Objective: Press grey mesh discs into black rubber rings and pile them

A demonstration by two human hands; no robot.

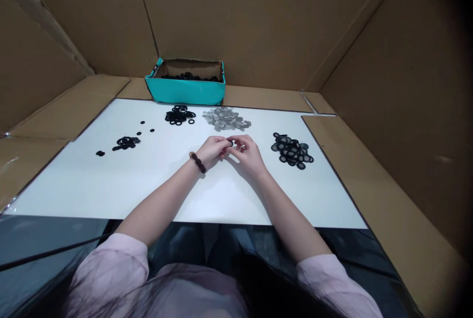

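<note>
Over the middle of the white tabletop, my left hand [212, 150] and my right hand [249, 152] meet at the fingertips. Between them is a small dark ring [231, 143], partly hidden by the fingers. My left thumb and fingers pinch it from one side, while the right fingertips close on its other side. Whether a grey disc sits in the ring is too small to tell. Just beyond the hands lies a heap of grey translucent discs [226, 120]. A pile of black rings [179, 115] is to its left.
Right of my hands is a pile of black rings with grey centres [291, 151]. Black rings and bits [127, 143] lie at the left. A turquoise box [186, 91] holding black rings stands at the back. Cardboard walls [236, 22] surround the white table [155, 185].
</note>
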